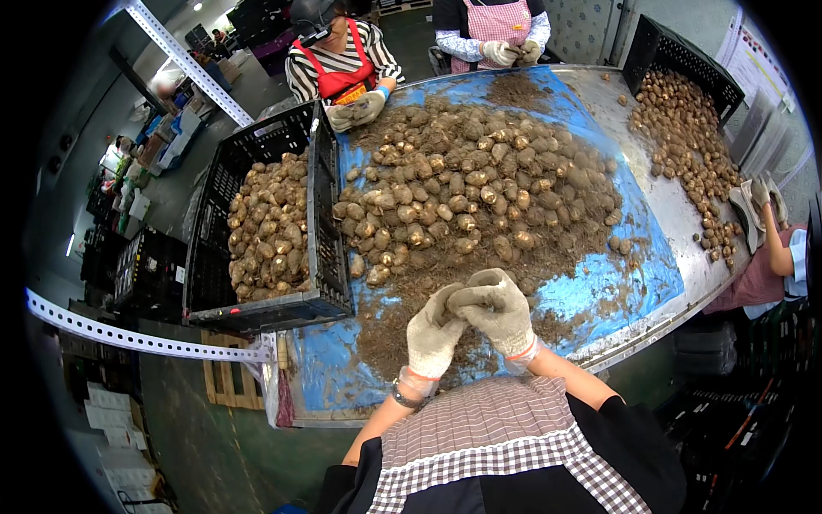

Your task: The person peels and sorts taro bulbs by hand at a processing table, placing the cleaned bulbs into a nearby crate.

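Observation:
My left hand (435,337) and my right hand (498,313), both in soiled knit work gloves, meet at the near side of the table. Their fingers are curled towards each other and touch. Whether something small sits between them is hidden by the gloves. Just beyond lies a broad heap of small brown taro-like corms (475,186), many with hairy roots and some with pale cut ends. Loose soil and root fibres (398,327) spread beneath my hands over a blue plastic sheet (321,379).
To the left stands a black plastic crate (331,257) holding cleaner corms (270,231). Another black crate (690,64) lies tipped at the far right, with corms (687,141) spilling onto the metal tabletop (648,199). Co-workers' gloved hands (356,110) are along the far and right edges.

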Motion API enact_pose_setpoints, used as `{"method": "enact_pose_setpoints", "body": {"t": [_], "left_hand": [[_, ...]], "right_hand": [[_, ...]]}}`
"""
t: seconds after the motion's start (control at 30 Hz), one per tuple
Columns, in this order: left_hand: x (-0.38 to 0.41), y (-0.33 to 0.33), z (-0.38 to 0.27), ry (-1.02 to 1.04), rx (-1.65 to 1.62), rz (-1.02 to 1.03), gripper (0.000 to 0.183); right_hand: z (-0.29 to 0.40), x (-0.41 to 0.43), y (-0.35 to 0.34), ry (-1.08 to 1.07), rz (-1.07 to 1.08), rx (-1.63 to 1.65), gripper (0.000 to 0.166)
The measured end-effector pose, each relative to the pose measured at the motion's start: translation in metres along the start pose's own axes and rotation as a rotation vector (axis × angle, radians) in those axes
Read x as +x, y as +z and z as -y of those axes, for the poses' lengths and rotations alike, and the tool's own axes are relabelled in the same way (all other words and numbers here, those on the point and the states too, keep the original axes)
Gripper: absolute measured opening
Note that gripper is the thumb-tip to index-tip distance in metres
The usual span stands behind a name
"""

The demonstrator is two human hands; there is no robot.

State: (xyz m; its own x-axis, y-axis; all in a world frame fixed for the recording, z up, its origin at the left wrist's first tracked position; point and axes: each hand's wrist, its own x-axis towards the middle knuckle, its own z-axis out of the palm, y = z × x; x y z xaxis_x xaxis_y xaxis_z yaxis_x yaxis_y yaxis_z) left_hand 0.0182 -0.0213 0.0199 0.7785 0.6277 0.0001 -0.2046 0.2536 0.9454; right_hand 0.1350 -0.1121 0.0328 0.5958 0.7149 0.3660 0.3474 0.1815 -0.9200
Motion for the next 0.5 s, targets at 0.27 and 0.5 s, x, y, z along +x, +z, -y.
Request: {"method": "enact_pose_setpoints", "body": {"t": [0.27, 0.5], "left_hand": [[0.006, 0.007, -0.019, -0.093, -0.052, -0.051, 0.049], [0.002, 0.003, -0.003, -0.041, -0.088, -0.027, 0.054]], "right_hand": [[-0.025, 0.005, -0.027, 0.426, -0.165, 0.074, 0.013], [-0.001, 0.0, 0.013, 0.129, -0.134, 0.253, 0.027]]}}
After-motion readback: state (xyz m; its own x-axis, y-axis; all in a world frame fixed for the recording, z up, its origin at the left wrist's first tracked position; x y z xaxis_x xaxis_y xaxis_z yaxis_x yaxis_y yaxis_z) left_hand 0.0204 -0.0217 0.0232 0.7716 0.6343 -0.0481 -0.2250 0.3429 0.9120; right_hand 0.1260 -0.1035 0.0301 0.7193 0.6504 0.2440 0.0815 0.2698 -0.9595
